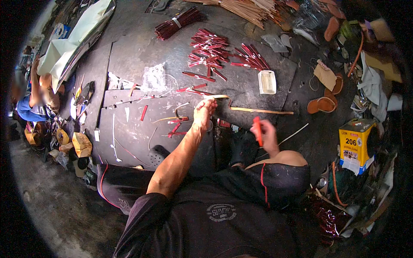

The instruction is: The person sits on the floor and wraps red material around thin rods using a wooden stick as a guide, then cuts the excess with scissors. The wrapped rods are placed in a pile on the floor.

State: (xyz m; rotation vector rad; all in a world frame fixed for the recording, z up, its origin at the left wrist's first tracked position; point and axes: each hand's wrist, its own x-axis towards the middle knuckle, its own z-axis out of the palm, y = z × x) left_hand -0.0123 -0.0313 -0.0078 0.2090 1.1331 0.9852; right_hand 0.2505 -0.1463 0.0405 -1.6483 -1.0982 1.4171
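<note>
My left hand (pixel 204 113) reaches out over the dark work surface. Its fingers are closed on one end of a narrow tan strip (pixel 262 111); the strip kinks near my fingers and trails off to the right. Close to my right knee, my right hand (pixel 270 138) is closed round a slim orange-red tool (pixel 257 130); its working end cannot be made out. Just beyond the left hand lie dark red strips (pixel 198 76). A larger heap of short red strips (pixel 209 47) sits farther off, with a fanned pile (pixel 251 57) to its right.
A white tray (pixel 267 82) stands right of the piles. A tied dark bundle (pixel 178 23) lies at the back, near long tan strips (pixel 245 10). At right are sandals (pixel 322 105) and a yellow can (pixel 356 144). Another person (pixel 34 105) sits at far left.
</note>
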